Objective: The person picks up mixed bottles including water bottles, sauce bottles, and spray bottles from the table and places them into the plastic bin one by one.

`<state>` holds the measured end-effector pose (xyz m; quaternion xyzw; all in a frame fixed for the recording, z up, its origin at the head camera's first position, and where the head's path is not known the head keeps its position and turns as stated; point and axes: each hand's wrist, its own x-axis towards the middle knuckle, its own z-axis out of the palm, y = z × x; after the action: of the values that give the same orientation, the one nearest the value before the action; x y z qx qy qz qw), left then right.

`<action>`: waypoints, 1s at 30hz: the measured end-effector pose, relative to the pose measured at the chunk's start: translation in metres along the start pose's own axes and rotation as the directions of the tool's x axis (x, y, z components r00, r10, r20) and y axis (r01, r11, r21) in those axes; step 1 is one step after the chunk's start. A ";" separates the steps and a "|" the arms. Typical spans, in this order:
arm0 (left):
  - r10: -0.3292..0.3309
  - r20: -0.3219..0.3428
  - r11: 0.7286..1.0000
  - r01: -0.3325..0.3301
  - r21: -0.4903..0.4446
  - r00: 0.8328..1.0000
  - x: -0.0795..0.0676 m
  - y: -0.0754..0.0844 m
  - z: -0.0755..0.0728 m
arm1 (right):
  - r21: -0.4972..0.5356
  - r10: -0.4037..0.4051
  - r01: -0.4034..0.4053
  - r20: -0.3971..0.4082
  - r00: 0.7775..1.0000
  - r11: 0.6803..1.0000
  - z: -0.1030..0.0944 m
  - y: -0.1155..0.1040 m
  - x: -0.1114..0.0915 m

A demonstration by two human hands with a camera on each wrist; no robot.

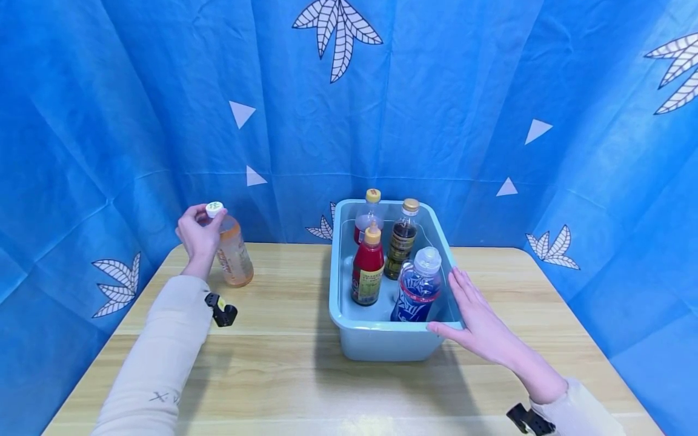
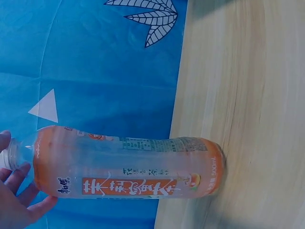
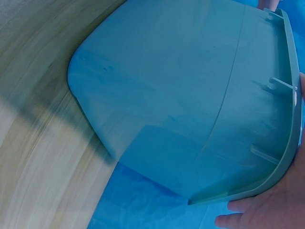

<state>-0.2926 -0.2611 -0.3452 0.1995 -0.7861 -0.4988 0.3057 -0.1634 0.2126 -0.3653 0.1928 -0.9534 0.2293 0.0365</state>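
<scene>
My left hand grips the white-capped neck of a clear plastic drink bottle with an orange label. The bottle stands at the table's left, its base on the wood; in the left wrist view the drink bottle appears sideways, fingers round its neck. My right hand rests on the near right corner of a light blue plastic tub, fingers straight along the side rim and thumb at the front rim. The right wrist view shows the tub's outer wall with the hand at its rim.
Inside the tub stand a red sauce bottle with a yellow cap, a dark liquid bottle, a yellow-capped bottle and a blue-labelled bottle. A blue patterned curtain hangs behind the wooden table.
</scene>
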 end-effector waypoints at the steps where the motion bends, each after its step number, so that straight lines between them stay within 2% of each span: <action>1: 0.002 -0.002 1.000 -0.002 0.001 1.000 0.000 0.000 0.000 | 0.001 0.000 0.000 0.001 1.000 1.000 0.000 0.000 0.000; 16: 0.050 0.033 0.999 -0.050 0.019 0.998 -0.009 0.013 -0.006 | -0.001 -0.008 0.008 -0.005 1.000 1.000 -0.002 0.001 0.000; 30: 0.165 0.074 0.986 -0.166 0.005 0.983 -0.023 0.037 -0.011 | 0.000 -0.009 0.009 0.003 1.000 1.000 -0.003 0.000 0.001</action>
<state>-0.2683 -0.2390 -0.3147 0.1167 -0.8133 -0.4744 0.3160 -0.1648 0.2137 -0.3629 0.1974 -0.9526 0.2288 0.0359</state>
